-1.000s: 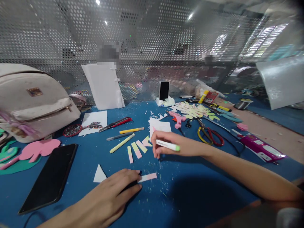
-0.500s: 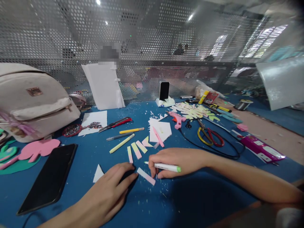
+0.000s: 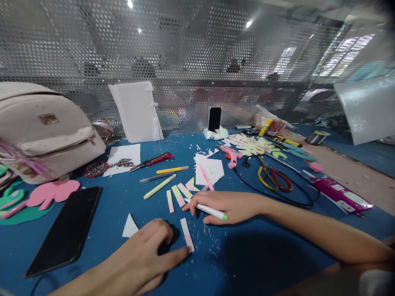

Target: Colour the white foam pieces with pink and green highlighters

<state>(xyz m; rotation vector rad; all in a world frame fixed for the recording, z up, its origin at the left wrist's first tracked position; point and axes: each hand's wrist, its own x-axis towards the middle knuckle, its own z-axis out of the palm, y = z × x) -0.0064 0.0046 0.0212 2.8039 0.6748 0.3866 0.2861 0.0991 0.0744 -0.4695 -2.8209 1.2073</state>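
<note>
White with a green end, a marker (image 3: 212, 211) is resting in the grasp of the right hand (image 3: 228, 205), its tip pointing left, away from the palm. The left hand (image 3: 145, 255) is holding nothing: its fingers are curling loosely, and its thumb is reaching out to touch the pink end of a narrow strip (image 3: 186, 234). That strip is lying flat between the two hands, its white end pointing away from the person.

Just beyond the left hand's knuckles, a white triangle (image 3: 130, 227) is lying on the blue table (image 3: 114, 205). Three yellow-and-pink strips (image 3: 178, 196) are fanning out ahead of both hands, near the marker's tip. Farther from the left hand, a light green pen (image 3: 159, 186), a grey pen (image 3: 156, 177) and an orange pen (image 3: 172, 169) are lying close together. Beyond the right hand, a pink marker (image 3: 206, 176) is lying across white paper (image 3: 217, 166), with a pink glue gun (image 3: 233, 156) behind it.

Right of that, scissors (image 3: 274, 179) are showing red and yellow handles. Left of the left hand, a black phone (image 3: 64, 230) is lying flat, and a pale backpack (image 3: 58, 131) is standing well beyond it.
</note>
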